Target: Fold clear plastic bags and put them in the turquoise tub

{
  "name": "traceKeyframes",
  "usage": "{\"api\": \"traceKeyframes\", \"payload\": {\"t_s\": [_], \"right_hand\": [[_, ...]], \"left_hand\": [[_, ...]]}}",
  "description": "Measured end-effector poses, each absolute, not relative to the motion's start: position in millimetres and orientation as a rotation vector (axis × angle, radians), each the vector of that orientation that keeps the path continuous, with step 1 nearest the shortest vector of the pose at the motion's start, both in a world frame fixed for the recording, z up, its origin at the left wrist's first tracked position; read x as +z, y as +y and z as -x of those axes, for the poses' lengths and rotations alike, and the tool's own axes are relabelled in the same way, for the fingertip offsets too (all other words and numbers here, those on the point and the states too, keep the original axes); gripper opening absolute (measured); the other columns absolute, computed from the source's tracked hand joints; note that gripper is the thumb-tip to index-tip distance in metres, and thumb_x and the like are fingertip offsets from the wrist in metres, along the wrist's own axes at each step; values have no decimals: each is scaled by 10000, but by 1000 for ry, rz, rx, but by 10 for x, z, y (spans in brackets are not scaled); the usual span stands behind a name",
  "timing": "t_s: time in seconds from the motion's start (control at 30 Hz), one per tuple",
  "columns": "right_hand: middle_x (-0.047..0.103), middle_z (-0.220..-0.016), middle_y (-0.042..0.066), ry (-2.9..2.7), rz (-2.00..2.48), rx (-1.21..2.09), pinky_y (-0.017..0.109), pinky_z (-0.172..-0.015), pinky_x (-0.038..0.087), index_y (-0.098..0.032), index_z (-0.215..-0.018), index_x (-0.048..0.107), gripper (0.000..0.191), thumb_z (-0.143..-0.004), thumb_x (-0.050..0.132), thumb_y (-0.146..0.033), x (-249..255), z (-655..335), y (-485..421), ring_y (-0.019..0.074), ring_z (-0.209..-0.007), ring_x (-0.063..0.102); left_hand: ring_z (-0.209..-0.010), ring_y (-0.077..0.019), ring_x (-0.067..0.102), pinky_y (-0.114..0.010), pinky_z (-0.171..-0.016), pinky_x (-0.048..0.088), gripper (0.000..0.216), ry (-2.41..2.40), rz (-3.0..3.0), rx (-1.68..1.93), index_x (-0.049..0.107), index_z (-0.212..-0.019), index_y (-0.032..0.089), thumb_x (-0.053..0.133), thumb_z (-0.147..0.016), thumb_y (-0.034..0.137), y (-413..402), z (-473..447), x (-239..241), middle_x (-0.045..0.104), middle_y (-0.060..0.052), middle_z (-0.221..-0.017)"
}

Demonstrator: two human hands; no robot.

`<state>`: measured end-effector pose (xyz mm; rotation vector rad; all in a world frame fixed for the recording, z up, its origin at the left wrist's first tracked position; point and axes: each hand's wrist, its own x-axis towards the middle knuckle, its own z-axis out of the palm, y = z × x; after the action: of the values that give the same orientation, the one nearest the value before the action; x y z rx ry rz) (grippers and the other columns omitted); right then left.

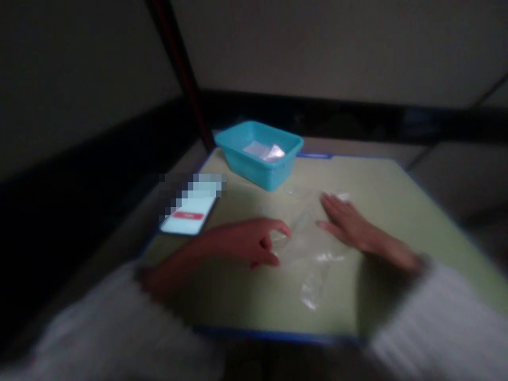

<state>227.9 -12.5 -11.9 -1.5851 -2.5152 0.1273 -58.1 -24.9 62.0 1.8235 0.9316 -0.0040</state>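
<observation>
A clear plastic bag (313, 264) lies flat on the pale green table (397, 201), hard to make out in the blur. My right hand (347, 219) rests flat on its far side, fingers stretched out. My left hand (254, 243) sits at the bag's left edge with thumb and fingers curled towards each other in a pinch; whether they grip the plastic is not clear. Both arms wear white knit sleeves.
A turquoise tub (260, 151) with clear plastic pieces inside stands at the table's far left. A lit phone (190, 211) lies at the left edge. The table has a blue rim. A dark pole (178, 58) rises behind the tub.
</observation>
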Motion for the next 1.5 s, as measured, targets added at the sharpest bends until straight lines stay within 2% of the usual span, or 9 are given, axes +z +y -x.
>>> {"api": "traceKeyframes", "payload": {"t_s": [0.13,0.27,0.37,0.47,0.73,0.87,1.03,1.23,1.5], "right_hand": [[242,-1509,197,-2390,1581,-16,609,-1079,196,-121,-1471,212,803,-878,297,-656,-11,-2115,-204,354,-1385,203],[271,-1504,181,-2447,1348,7,519,-1112,216,-128,-1472,204,718,-915,342,-560,58,-1979,-230,290,-1389,230],[282,-1498,182,-2580,1212,110,509,-1110,232,-130,-1469,222,706,-920,328,-561,-9,-1943,-229,280,-1389,232],[244,-1501,219,-2608,1221,147,509,-1108,237,-68,-1456,242,760,-908,334,-586,-105,-1890,-276,300,-1398,192],[238,-1510,203,-2483,1227,191,481,-1114,259,-77,-1469,201,736,-921,344,-548,-51,-1611,-535,285,-1403,178],[272,-1496,207,-2553,1248,144,451,-1130,234,-47,-1441,279,692,-938,313,-520,-27,-1645,-447,274,-1395,214],[232,-1500,225,-2583,1365,53,470,-1126,213,-2,-1425,292,761,-929,249,-576,-122,-1764,-352,292,-1404,161],[197,-1512,213,-2543,1519,48,511,-1116,190,-24,-1449,240,885,-868,226,-691,-136,-1832,-380,314,-1404,136],[219,-1512,208,-2407,1749,94,597,-1070,226,-81,-1474,186,898,-845,213,-722,-194,-2260,-296,344,-1393,185]], "left_hand": [[-533,-124,515,-210,-497,367,284,1218,-2090,399,597,-1023,148,608,-756,244,-163,535,506,528,49,-555],[-840,-177,608,-300,-769,485,196,1327,-2295,759,609,-972,132,536,-795,175,-187,367,288,650,-57,-880],[-1158,-227,527,-368,-1001,415,333,1227,-2464,698,554,-1153,102,496,-856,240,-251,304,144,581,-138,-1223],[-1305,-242,405,-385,-1090,336,469,1219,-2581,607,450,-1292,53,452,-898,308,-291,296,56,452,-182,-1385],[-1348,-217,351,-362,-1120,303,495,1218,-2680,570,414,-1329,24,265,-965,324,-305,276,17,415,-177,-1419],[-1375,-223,296,-357,-1136,266,525,1193,-2730,504,381,-1352,0,303,-955,335,-295,285,-21,364,-188,-1448],[-1404,-260,213,-397,-1147,208,602,1268,-2787,339,328,-1386,5,336,-944,413,-201,360,-79,271,-197,-1490],[-1410,-331,144,-470,-1123,195,675,1385,-2819,187,277,-1419,34,331,-929,496,-175,405,-77,179,-194,-1519],[-1410,-324,153,-479,-1116,188,659,1363,-2821,226,297,-1412,64,311,-930,513,-189,418,-79,176,-199,-1519]]}}
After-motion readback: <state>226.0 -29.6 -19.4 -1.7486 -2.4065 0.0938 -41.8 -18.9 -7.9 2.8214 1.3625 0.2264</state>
